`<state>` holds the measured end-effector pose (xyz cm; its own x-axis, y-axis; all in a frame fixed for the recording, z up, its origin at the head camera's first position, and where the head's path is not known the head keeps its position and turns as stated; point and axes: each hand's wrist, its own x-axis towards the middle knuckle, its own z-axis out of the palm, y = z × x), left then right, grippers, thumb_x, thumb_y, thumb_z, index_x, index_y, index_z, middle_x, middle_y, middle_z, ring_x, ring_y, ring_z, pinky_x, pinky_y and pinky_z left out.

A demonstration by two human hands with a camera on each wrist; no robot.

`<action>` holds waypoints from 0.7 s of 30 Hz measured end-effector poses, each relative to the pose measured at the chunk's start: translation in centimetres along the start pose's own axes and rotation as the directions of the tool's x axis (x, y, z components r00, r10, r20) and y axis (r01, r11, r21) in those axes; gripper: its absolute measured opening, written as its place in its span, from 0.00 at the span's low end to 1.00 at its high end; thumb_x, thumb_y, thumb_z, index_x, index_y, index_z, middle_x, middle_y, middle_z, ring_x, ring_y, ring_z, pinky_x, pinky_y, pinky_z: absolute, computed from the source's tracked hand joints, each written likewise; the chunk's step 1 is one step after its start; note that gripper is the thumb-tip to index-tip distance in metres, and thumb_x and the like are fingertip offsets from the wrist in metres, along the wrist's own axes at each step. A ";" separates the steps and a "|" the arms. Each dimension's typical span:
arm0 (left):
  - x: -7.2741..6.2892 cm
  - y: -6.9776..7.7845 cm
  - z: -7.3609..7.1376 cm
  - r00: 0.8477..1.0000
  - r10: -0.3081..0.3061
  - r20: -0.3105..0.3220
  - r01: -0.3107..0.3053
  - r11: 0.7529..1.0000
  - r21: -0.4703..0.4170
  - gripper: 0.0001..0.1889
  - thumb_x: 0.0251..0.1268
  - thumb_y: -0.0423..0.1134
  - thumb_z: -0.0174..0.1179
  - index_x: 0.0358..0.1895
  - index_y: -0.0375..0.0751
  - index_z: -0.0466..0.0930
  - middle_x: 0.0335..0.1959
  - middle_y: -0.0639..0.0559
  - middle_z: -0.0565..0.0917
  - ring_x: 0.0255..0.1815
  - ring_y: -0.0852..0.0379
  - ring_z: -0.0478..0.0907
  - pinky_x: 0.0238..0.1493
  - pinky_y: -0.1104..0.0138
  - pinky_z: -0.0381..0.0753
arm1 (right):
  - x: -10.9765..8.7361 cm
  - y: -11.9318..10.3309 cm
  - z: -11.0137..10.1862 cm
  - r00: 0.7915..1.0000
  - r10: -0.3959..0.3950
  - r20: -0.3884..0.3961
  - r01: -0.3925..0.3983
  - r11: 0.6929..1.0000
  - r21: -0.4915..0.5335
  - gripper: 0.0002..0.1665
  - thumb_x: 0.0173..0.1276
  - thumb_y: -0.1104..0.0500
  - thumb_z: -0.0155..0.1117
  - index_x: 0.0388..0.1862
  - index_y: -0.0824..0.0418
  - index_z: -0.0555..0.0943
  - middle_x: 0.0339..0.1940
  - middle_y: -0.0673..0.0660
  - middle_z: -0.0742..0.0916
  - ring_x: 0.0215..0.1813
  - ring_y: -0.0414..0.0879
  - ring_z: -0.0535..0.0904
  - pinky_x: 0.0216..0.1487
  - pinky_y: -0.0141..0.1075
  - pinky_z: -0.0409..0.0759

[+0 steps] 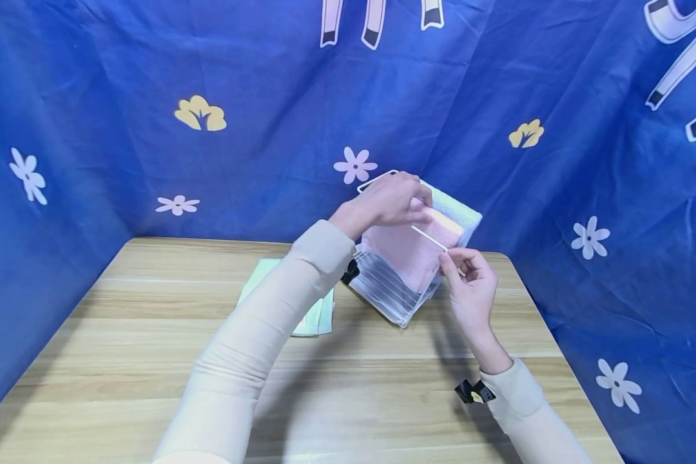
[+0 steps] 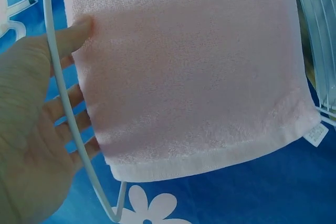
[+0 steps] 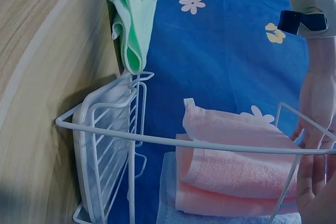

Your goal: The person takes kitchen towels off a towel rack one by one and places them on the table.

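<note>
A white wire rack (image 1: 430, 239) stands at the back right of the table, with a pink towel (image 1: 399, 248) inside. In the left wrist view, my left hand (image 2: 44, 114) pinches the edge of the pink towel (image 2: 194, 77), thumb in front and fingers behind. The head view shows this left hand (image 1: 391, 201) over the rack's back left side. My right hand (image 1: 474, 283) grips the rack's upper front right corner between thumb and fingers. A pale blue towel (image 1: 466, 216) lies behind the pink one.
A folded mint green towel (image 1: 323, 312) lies on the wooden table (image 1: 151, 361), left of the rack and partly hidden by my left sleeve. A pale tray (image 3: 84, 156) forms the rack's base. Blue printed cloth (image 1: 267, 129) hangs close behind and at the sides.
</note>
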<state>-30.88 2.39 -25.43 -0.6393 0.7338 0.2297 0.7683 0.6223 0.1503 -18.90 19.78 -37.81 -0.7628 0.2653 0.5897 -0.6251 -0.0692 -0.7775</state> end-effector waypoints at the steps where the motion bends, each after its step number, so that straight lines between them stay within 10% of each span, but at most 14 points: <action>1: 0.0 0.0 0.1 1.000 0.001 -0.007 -0.001 1.000 -0.005 0.16 0.74 0.55 0.64 0.54 0.52 0.89 0.52 0.50 0.87 0.55 0.49 0.81 0.64 0.57 0.77 | 0.0 0.0 0.0 1.000 0.001 -0.002 -0.001 1.000 -0.001 0.09 0.69 0.76 0.67 0.40 0.65 0.85 0.28 0.47 0.87 0.29 0.39 0.84 0.36 0.28 0.86; 21: -0.3 -0.3 1.0 0.986 0.052 -0.161 -0.058 0.998 -0.030 0.13 0.72 0.53 0.67 0.46 0.50 0.91 0.46 0.53 0.86 0.49 0.51 0.80 0.57 0.60 0.79 | 0.0 -0.1 0.0 1.000 0.005 0.000 -0.005 1.000 -0.003 0.10 0.70 0.76 0.66 0.40 0.63 0.85 0.28 0.45 0.86 0.29 0.36 0.84 0.35 0.26 0.85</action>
<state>-31.02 2.27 -26.52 -0.5848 0.7120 0.3887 0.8045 0.5704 0.1656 -18.81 19.77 -37.70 -0.7663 0.2646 0.5855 -0.6204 -0.0675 -0.7814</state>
